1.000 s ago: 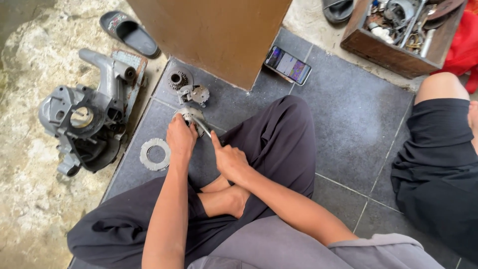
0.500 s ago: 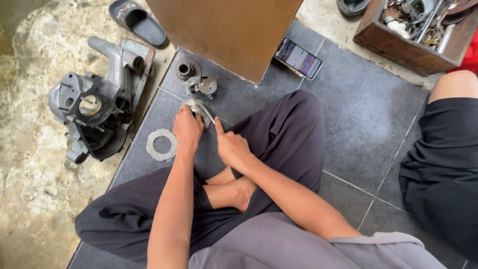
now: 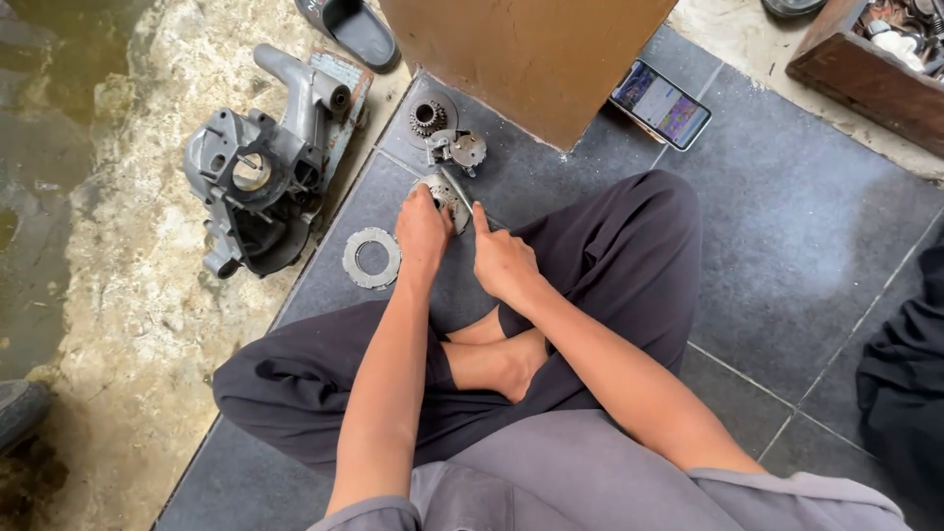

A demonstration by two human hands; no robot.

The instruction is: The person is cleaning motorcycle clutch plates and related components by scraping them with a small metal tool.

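Observation:
I sit cross-legged on dark floor tiles. My left hand [image 3: 423, 231] grips a small round metal part [image 3: 442, 192] on the floor in front of my legs. My right hand [image 3: 501, 261] holds a thin metal tool [image 3: 458, 192] whose tip rests against that part, index finger stretched along it. A flat grey ring plate [image 3: 371, 258] lies just left of my left hand. Beyond the part sit a small gear [image 3: 429, 116] on a disc and another small metal assembly [image 3: 458, 149].
A large grey engine casing [image 3: 261, 182] lies at the left on rough concrete. A brown wooden box [image 3: 536, 49] stands ahead, a phone [image 3: 661, 103] beside it. A sandal [image 3: 354, 29] is at top, a wooden crate of parts [image 3: 865, 59] top right. Another person's dark clothing [image 3: 910, 364] is at right.
The view has shifted, so everything sits lower and further right in frame. Both hands stay on the round part and tool with little visible movement.

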